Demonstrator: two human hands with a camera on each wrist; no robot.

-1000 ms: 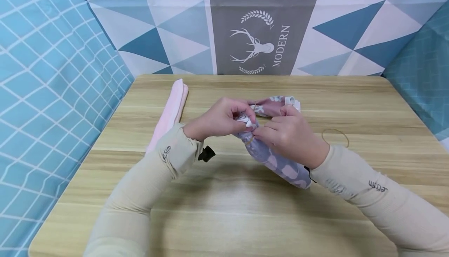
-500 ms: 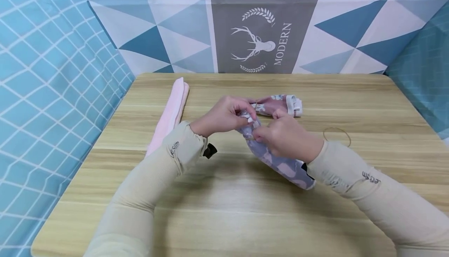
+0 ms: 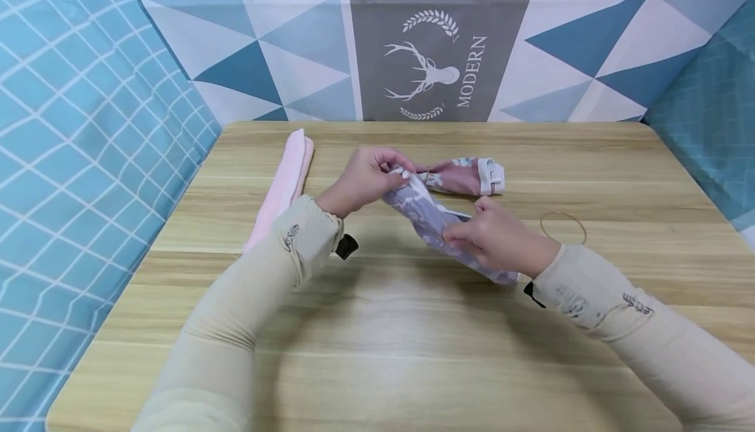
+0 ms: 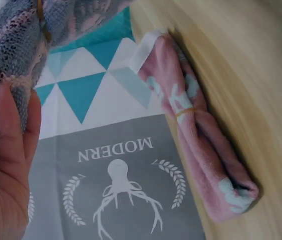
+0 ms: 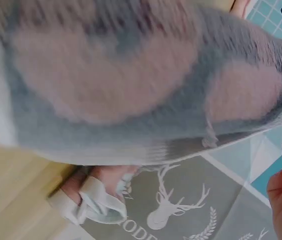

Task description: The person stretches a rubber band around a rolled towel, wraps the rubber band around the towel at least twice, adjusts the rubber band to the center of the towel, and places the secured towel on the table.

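Note:
A grey-purple towel with pink patches is bunched lengthwise and held above the table, slanting down to the right. My left hand pinches its upper left end, white edging showing by the fingertips. Around the towel's middle runs a thin yellowish rubber band. At that band my right hand has its fingers curled, pinching the band; the towel partly hides the grip. In the right wrist view the patterned towel fills the upper part, with the right fingers at the right edge.
Behind the hands lies a dusty-pink towel with pale flowers, banded around its middle. A folded light pink towel lies at the left. Another loose rubber band rests on the wooden table to the right. Patterned cloth hangs behind.
The right hand has moved right along the towel, and the rubber band has shifted away from the left-hand end. My left hand has moved slightly left and up with the towel's end.

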